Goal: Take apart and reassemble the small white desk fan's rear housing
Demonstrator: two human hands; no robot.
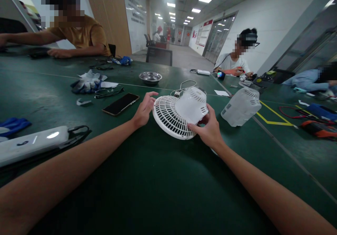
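Observation:
A white fan part [175,117] with a round slatted grille and a bulging vented housing is tilted above the green table, near the middle of the view. My right hand [210,128] grips the housing at its lower right, thumb on the near side and fingers curled behind it. Beside the grille's left rim is my left hand [145,109], its fingers apart and pointing toward the rim; it holds nothing. A white plastic housing [241,108] stands to the right of my right hand. Behind the fan part lies a white cable [187,82] with a small connector.
Left of my left hand lies a phone [121,104], with gloves [88,82] beyond it. A metal bowl [150,78] sits farther back. A white power strip [34,143] is at the left, a red and black tool [319,129] at the right. Several people sit around the table [147,179].

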